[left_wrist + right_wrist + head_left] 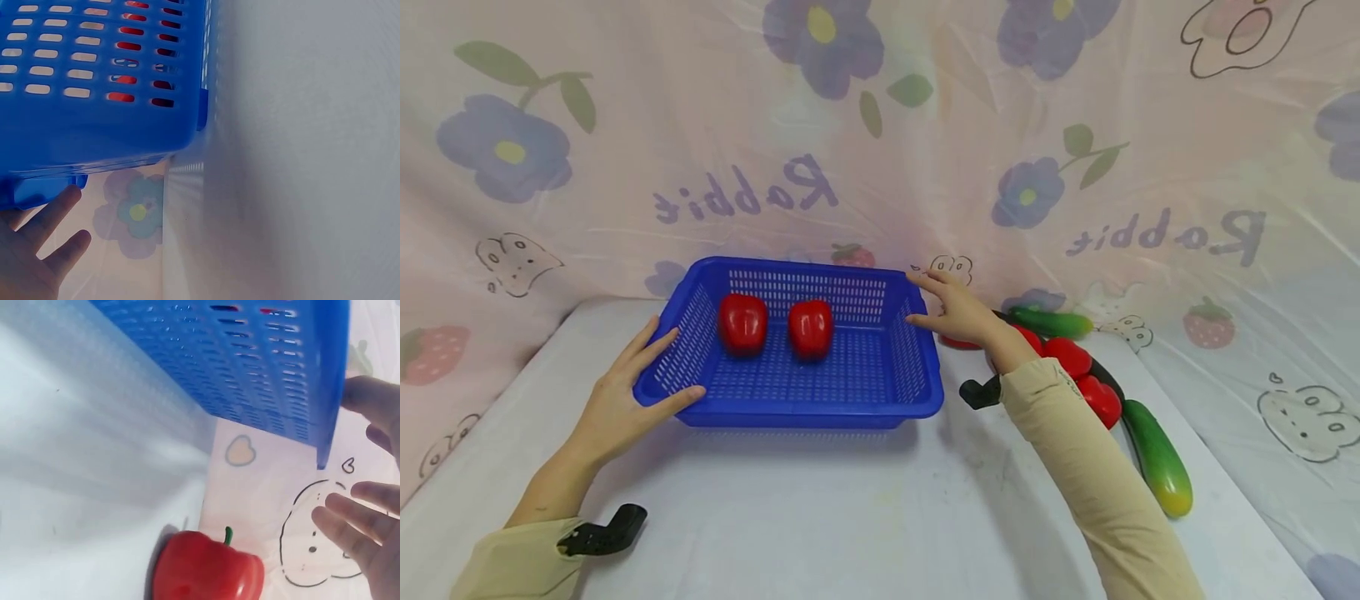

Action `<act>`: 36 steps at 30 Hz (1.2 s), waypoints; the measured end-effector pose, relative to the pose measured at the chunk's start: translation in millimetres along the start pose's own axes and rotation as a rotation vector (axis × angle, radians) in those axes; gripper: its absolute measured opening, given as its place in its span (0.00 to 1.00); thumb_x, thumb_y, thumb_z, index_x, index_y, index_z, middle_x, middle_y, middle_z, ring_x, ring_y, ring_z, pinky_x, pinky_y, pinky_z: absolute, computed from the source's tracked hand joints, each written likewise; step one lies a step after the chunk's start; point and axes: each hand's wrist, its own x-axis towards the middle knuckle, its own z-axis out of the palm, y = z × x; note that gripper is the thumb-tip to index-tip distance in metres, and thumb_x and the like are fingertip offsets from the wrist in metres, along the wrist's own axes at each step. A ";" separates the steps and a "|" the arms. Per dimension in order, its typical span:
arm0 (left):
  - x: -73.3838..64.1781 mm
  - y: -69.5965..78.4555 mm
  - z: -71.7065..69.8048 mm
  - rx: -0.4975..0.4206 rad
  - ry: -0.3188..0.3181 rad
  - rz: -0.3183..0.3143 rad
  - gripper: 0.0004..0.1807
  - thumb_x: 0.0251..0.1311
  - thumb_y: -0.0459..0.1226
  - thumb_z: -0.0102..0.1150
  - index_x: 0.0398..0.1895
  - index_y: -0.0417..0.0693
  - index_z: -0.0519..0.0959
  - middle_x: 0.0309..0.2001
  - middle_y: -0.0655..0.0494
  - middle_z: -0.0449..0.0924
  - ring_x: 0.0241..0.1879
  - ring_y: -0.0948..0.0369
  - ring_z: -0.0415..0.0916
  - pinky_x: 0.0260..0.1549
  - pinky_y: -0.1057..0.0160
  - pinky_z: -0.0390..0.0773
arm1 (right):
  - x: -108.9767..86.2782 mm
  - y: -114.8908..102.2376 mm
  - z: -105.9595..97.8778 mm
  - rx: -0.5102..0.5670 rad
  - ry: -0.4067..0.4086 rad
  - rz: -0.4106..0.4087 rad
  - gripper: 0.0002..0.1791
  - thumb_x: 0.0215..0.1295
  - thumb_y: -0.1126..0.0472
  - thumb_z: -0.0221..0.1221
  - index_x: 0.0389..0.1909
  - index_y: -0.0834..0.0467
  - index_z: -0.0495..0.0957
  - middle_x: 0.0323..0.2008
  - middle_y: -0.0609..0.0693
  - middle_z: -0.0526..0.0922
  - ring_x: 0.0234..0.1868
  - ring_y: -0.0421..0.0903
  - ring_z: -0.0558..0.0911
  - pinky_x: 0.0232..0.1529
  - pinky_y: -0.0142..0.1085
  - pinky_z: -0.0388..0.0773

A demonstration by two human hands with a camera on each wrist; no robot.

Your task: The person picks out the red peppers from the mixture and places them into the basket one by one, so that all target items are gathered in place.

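A blue plastic basket (805, 410) with slotted walls stands on the white table. Inside it, towards the left, are two red bell peppers (743, 325) (811, 330), side by side and apart. My left hand (617, 408) is at the basket's left end, fingers spread along the rim and thumb over the front left corner. In the left wrist view this hand (31, 262) shows beside the basket's wall (94, 125). My right hand (958, 312) reaches over the right rim near the back corner, fingers extended. The right wrist view shows its thumb at the rim and the other fingers (353, 534) spread apart.
Right of the basket lies a group of toy vegetables, partly behind my right forearm: red ones (1067, 357), a green one (1051, 322) at the back and a long green one with a yellow tip (1157, 458). A red bell pepper (209, 569) lies near the basket. Patterned cloth (880, 167) hangs behind.
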 end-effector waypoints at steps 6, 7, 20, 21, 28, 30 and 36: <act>-0.4 -0.5 0.0 -0.006 -0.005 -0.007 0.45 0.54 0.48 0.66 0.74 0.54 0.56 0.78 0.52 0.39 0.74 0.36 0.38 0.57 0.21 0.45 | -4.5 7.9 1.1 0.009 0.025 0.006 0.37 0.66 0.48 0.57 0.73 0.54 0.57 0.74 0.64 0.50 0.72 0.66 0.56 0.66 0.65 0.57; -0.4 -0.5 0.0 -0.007 -0.005 -0.006 0.45 0.54 0.48 0.66 0.74 0.54 0.56 0.78 0.52 0.39 0.74 0.36 0.38 0.57 0.21 0.45 | -5.2 9.1 1.0 0.004 0.028 0.007 0.37 0.66 0.48 0.58 0.73 0.54 0.58 0.73 0.64 0.51 0.72 0.66 0.56 0.66 0.65 0.57; -0.8 0.1 0.2 -0.007 -0.003 0.002 0.45 0.54 0.47 0.66 0.74 0.52 0.57 0.78 0.51 0.39 0.73 0.36 0.39 0.57 0.21 0.46 | -14.5 26.7 3.3 -0.021 0.060 0.018 0.36 0.66 0.50 0.58 0.72 0.53 0.59 0.71 0.68 0.56 0.70 0.68 0.58 0.64 0.67 0.59; -0.9 0.0 0.2 -0.007 -0.002 0.002 0.45 0.54 0.47 0.66 0.74 0.52 0.57 0.78 0.51 0.39 0.73 0.36 0.39 0.57 0.21 0.46 | -15.2 27.7 3.3 -0.022 0.063 0.014 0.35 0.66 0.50 0.58 0.72 0.53 0.59 0.71 0.68 0.56 0.70 0.68 0.58 0.64 0.67 0.58; -1.4 0.3 0.4 -0.008 -0.002 0.005 0.45 0.54 0.47 0.66 0.74 0.52 0.57 0.78 0.51 0.39 0.73 0.36 0.39 0.58 0.21 0.46 | -20.2 37.8 5.3 -0.037 0.057 0.057 0.34 0.67 0.51 0.56 0.72 0.55 0.60 0.72 0.69 0.52 0.71 0.69 0.55 0.65 0.67 0.55; -1.4 0.4 0.3 -0.009 -0.003 0.005 0.45 0.54 0.47 0.66 0.74 0.52 0.57 0.78 0.51 0.39 0.73 0.36 0.39 0.58 0.21 0.46 | -21.2 40.9 6.7 -0.038 0.054 0.069 0.34 0.67 0.51 0.56 0.72 0.55 0.60 0.73 0.68 0.51 0.71 0.69 0.54 0.65 0.67 0.55; -1.5 0.6 0.2 -0.013 -0.006 0.002 0.45 0.54 0.47 0.66 0.74 0.52 0.57 0.78 0.51 0.39 0.74 0.36 0.38 0.57 0.21 0.46 | -23.9 47.4 10.0 -0.043 0.059 0.101 0.34 0.67 0.51 0.57 0.72 0.54 0.60 0.73 0.67 0.49 0.72 0.68 0.54 0.66 0.67 0.54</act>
